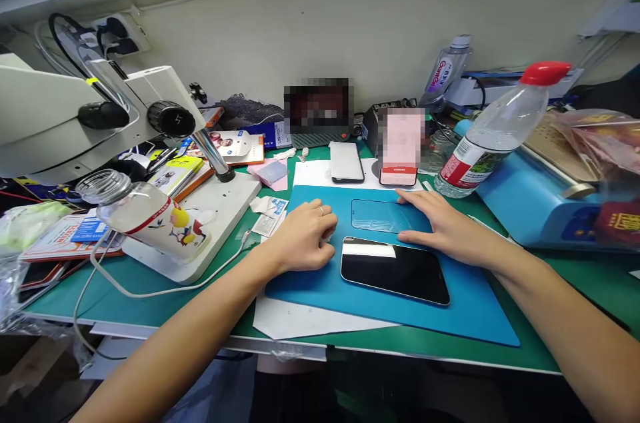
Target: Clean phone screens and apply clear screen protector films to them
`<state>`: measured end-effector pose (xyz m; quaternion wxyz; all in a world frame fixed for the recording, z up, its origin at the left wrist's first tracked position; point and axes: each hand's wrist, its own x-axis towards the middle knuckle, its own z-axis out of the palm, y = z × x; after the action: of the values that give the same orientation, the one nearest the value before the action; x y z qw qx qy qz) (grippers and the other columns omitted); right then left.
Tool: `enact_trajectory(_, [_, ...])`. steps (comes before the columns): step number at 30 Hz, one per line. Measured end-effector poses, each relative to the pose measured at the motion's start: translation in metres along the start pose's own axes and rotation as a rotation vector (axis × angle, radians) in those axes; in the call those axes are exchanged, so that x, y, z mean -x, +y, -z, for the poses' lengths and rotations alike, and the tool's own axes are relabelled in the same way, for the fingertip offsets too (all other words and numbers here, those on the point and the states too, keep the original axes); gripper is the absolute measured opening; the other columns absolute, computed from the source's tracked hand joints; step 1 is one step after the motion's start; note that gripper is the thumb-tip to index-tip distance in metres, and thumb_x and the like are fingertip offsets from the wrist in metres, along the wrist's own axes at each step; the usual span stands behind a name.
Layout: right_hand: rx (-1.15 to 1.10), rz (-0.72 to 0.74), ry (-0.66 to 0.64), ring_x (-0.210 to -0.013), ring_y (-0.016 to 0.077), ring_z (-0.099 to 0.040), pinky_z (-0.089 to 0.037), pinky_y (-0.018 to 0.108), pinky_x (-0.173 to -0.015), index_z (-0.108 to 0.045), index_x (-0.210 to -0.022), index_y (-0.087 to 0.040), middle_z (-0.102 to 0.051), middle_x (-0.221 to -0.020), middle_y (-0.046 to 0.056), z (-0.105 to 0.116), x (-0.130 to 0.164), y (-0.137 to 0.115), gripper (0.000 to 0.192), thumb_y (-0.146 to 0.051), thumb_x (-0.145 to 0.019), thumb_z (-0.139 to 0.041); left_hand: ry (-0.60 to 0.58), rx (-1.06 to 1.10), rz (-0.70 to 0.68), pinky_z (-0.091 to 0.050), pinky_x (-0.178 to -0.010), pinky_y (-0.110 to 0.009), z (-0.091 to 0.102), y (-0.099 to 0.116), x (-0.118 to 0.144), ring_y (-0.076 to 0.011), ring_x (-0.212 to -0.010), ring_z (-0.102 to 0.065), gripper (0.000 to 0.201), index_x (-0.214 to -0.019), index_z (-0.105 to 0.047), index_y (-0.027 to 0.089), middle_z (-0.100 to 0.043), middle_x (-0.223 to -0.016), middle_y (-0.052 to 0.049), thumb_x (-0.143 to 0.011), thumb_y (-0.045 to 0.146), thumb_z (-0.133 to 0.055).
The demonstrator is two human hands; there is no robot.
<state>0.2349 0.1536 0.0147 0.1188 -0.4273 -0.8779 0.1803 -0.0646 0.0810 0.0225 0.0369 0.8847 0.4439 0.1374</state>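
Observation:
On the blue mat (310, 290) lies a smartphone (395, 270), its dark screen up and a bright reflection near its left end. Just behind it is a clear glass screen protector (375, 215) with a thin black border. My right hand (440, 220) grips the protector across its right part, thumb on the near long edge and fingertips at the far one. The protector's right end is hidden under that hand. Left of the phone, my left hand (305, 236) rests on the mat with its fingers curled in; a ring is on one finger. Its palm is hidden.
A microscope (175, 116) and a glass jar (150, 213) stand left, with a white cable (175, 291) nearby. Behind the mat are a silver phone-like slab (346, 162) and a lit phone (400, 150) standing upright. A red-capped bottle (493, 133) and blue box (535, 190) are right.

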Motion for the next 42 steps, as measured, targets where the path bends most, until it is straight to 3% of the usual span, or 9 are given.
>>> enact_trajectory(6, [0.032, 0.001, 0.011, -0.127, 0.0408, -0.055, -0.046, 0.061, -0.104, -0.042, -0.152, -0.023, -0.064, -0.129, 0.015, 0.0, 0.001, 0.001, 0.088, -0.073, -0.081, -0.057, 0.074, 0.172, 0.064, -0.039, -0.066, -0.034, -0.002, -0.002, 0.002, -0.0198, -0.074, -0.047, 0.012, -0.079, -0.048, 0.022, -0.056, -0.077, -0.001, -0.07, 0.013, -0.049])
enact_trajectory(14, [0.144, 0.106, 0.1, -0.133, 0.0393, -0.053, -0.048, 0.055, -0.106, -0.04, -0.154, -0.02, -0.053, -0.15, 0.017, -0.002, 0.009, -0.004, 0.078, -0.061, -0.089, -0.056, 0.086, 0.271, 0.132, -0.045, -0.077, -0.035, -0.006, -0.006, 0.0, -0.0223, -0.091, -0.056, 0.011, -0.102, -0.058, 0.02, -0.065, -0.097, -0.004, -0.093, 0.021, -0.052])
enact_trajectory(19, [0.19, 0.224, 0.122, -0.126, 0.0372, -0.059, -0.049, 0.056, -0.104, -0.046, -0.15, -0.015, -0.065, -0.134, 0.019, -0.005, 0.009, -0.001, 0.069, -0.053, -0.093, -0.056, 0.094, 0.248, 0.092, -0.047, -0.082, -0.038, -0.001, -0.002, 0.002, -0.023, -0.092, -0.056, 0.015, -0.107, -0.06, 0.019, -0.067, -0.099, -0.005, -0.096, 0.027, -0.054])
enact_trajectory(23, [0.199, 0.286, 0.171, -0.126, 0.0371, -0.058, -0.044, 0.059, -0.108, -0.05, -0.147, -0.016, -0.065, -0.135, 0.018, -0.006, 0.009, -0.002, 0.065, -0.05, -0.092, -0.059, 0.09, 0.269, 0.076, -0.048, -0.09, -0.043, -0.003, 0.0, 0.001, -0.0264, -0.102, -0.057, 0.031, -0.118, -0.06, 0.017, -0.067, -0.116, -0.009, -0.097, 0.039, -0.058])
enact_trajectory(29, [0.176, 0.309, 0.19, -0.127, 0.0361, -0.057, -0.039, 0.06, -0.111, -0.047, -0.149, -0.02, -0.063, -0.137, 0.016, -0.01, 0.007, 0.001, 0.064, -0.049, -0.093, -0.06, 0.069, 0.413, 0.254, -0.044, -0.104, -0.05, -0.013, 0.002, -0.018, -0.0308, -0.122, -0.054, 0.052, -0.142, -0.048, 0.016, -0.064, -0.132, -0.011, -0.094, 0.033, -0.06])
enact_trajectory(36, [0.097, 0.237, 0.187, -0.133, 0.0352, -0.054, -0.043, 0.056, -0.111, -0.04, -0.154, -0.022, -0.056, -0.148, 0.014, -0.01, 0.011, 0.001, 0.071, -0.052, -0.093, -0.059, 0.221, 0.673, 0.238, -0.049, -0.099, -0.043, -0.017, 0.003, -0.021, -0.0251, -0.114, -0.059, 0.055, -0.144, -0.049, 0.02, -0.065, -0.132, -0.01, -0.089, 0.021, -0.059])
enact_trajectory(42, [0.072, 0.2, 0.169, -0.132, 0.0352, -0.055, -0.048, 0.054, -0.107, -0.042, -0.153, -0.023, -0.057, -0.148, 0.013, -0.006, 0.016, -0.004, 0.075, -0.056, -0.089, -0.062, 0.275, 0.599, 0.105, -0.049, -0.097, -0.041, -0.024, -0.001, -0.015, -0.0235, -0.112, -0.059, 0.054, -0.144, -0.049, 0.026, -0.064, -0.132, -0.008, -0.092, 0.027, -0.064])
